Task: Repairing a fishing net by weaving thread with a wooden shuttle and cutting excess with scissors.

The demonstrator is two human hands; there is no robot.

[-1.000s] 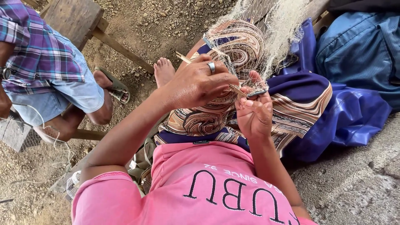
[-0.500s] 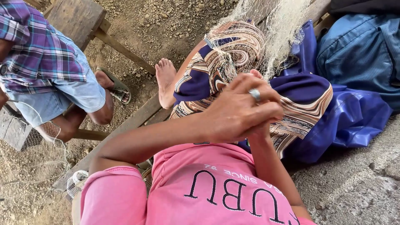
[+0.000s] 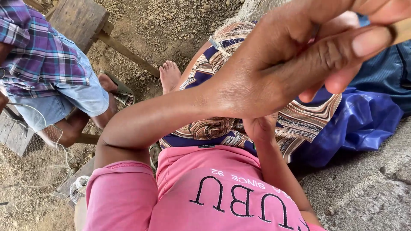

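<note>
My left hand is raised close to the camera at the upper right. Its fingers are pinched on a tan wooden stick that runs out of the frame's right edge. My right hand rests lower, over my lap, and is mostly hidden behind the left hand, so its fingers do not show. A pale fishing net lies over my knees at the top. My lap is covered by a striped, patterned skirt, and I wear a pink shirt.
Another person in a plaid shirt and denim shorts sits at the left on a wooden bench, one sandal on gravel ground. My bare foot rests near a wooden beam. A blue tarp lies at the right.
My left hand has risen from my lap toward the camera and to the right, now filling the upper right. It now covers my right hand, which has stayed low.
</note>
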